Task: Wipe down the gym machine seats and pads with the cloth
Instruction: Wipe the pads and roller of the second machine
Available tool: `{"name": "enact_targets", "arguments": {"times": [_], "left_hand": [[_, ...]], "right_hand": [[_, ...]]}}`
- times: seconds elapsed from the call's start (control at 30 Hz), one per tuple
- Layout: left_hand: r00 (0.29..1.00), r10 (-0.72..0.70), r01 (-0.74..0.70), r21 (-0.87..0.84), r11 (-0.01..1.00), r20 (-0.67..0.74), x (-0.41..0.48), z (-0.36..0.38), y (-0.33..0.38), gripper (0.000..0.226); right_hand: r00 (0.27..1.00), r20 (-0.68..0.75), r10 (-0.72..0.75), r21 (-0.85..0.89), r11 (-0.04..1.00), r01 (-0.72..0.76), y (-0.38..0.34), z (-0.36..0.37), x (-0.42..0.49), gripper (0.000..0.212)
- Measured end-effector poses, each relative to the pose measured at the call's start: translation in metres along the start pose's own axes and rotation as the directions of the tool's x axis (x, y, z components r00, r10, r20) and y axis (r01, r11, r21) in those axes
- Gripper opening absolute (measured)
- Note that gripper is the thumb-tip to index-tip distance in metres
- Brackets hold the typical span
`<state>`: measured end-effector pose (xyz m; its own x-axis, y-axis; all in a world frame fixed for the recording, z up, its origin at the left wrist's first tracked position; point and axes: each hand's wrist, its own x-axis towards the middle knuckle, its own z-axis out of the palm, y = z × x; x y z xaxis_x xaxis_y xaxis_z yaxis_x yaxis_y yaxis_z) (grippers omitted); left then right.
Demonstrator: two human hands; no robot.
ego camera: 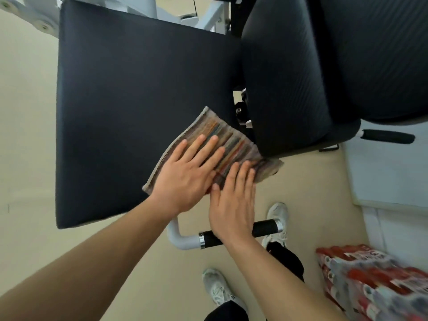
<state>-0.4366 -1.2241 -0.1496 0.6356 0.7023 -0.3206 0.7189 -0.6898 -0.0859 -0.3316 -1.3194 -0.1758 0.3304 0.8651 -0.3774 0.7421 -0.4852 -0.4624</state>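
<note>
Flat black seat pad (129, 107) fills left and centre, bare over most of surface. Striped cloth (228, 141) lies folded on its near right corner, right end hanging past edge. Both palms flat on cloth: left hand (188, 172) fully over pad, right hand (232, 200) at pad's near right edge. Beige floor (25, 135) around; red-and-white wrapped pack (375, 281) on it, near right.

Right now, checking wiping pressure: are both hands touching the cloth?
Touching. The head view shows the left hand and right hand pressed flat on the cloth.
</note>
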Motion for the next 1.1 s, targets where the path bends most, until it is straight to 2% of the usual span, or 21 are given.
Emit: {"name": "enact_targets", "arguments": {"times": [0.1, 0.2, 0.3, 0.4, 0.63, 0.83, 0.9, 0.93, 0.97, 1.03, 1.1], "left_hand": [[0.965, -0.261, 0.26, -0.034, 0.965, -0.035, -0.013, -0.005, -0.019, 0.061], [0.891, -0.45, 0.441, -0.128, 0.888, -0.057, 0.015, -0.011, -0.031, 0.058], [0.82, -0.57, 0.552, -0.181, 0.814, -0.06, 0.061, -0.018, -0.048, 0.057], [0.802, -0.596, 0.578, -0.19, 0.793, -0.045, 0.106, -0.027, -0.07, 0.059], [0.828, -0.555, 0.536, -0.186, 0.824, -0.073, 0.19, -0.043, -0.125, 0.06], [0.8, -0.592, 0.57, -0.184, 0.801, -0.098, 0.233, -0.052, -0.147, 0.054], [0.783, -0.613, 0.589, -0.188, 0.786, -0.106, 0.246, -0.058, -0.153, 0.045], [0.778, -0.62, 0.598, -0.182, 0.781, -0.106, 0.253, -0.062, -0.155, 0.04], [0.772, -0.629, 0.609, -0.173, 0.774, -0.094, 0.259, -0.066, -0.157, 0.036], [0.77, -0.633, 0.615, -0.176, 0.769, -0.076, 0.268, -0.073, -0.159, 0.035], [0.78, -0.621, 0.601, -0.181, 0.779, -0.082, 0.271, -0.072, -0.159, 0.034]], "right_hand": [[0.972, 0.068, -0.224, -0.016, 0.974, 0.225, -0.027, -0.009, 0.03, 0.066], [0.957, 0.135, -0.255, -0.008, 0.966, 0.259, -0.049, -0.024, 0.09, 0.065], [0.957, 0.154, -0.247, -0.007, 0.968, 0.251, -0.067, -0.038, 0.154, 0.063], [0.962, 0.16, -0.221, -0.016, 0.974, 0.227, -0.087, -0.048, 0.201, 0.063], [0.967, 0.182, -0.179, -0.047, 0.98, 0.191, -0.119, -0.069, 0.3, 0.065], [0.97, 0.103, -0.222, -0.149, 0.96, 0.235, -0.138, -0.08, 0.356, 0.055], [0.948, 0.221, -0.227, -0.159, 0.951, 0.265, -0.147, -0.092, 0.374, 0.052], [0.914, 0.338, -0.224, -0.125, 0.952, 0.28, -0.153, -0.102, 0.385, 0.052], [0.85, 0.478, -0.222, -0.088, 0.951, 0.297, -0.161, -0.114, 0.397, 0.052], [0.665, 0.737, -0.12, -0.088, 0.959, 0.271, -0.178, -0.141, 0.422, 0.05], [0.474, 0.88, 0.037, -0.168, 0.957, 0.235, -0.191, -0.159, 0.441, 0.046]]}}
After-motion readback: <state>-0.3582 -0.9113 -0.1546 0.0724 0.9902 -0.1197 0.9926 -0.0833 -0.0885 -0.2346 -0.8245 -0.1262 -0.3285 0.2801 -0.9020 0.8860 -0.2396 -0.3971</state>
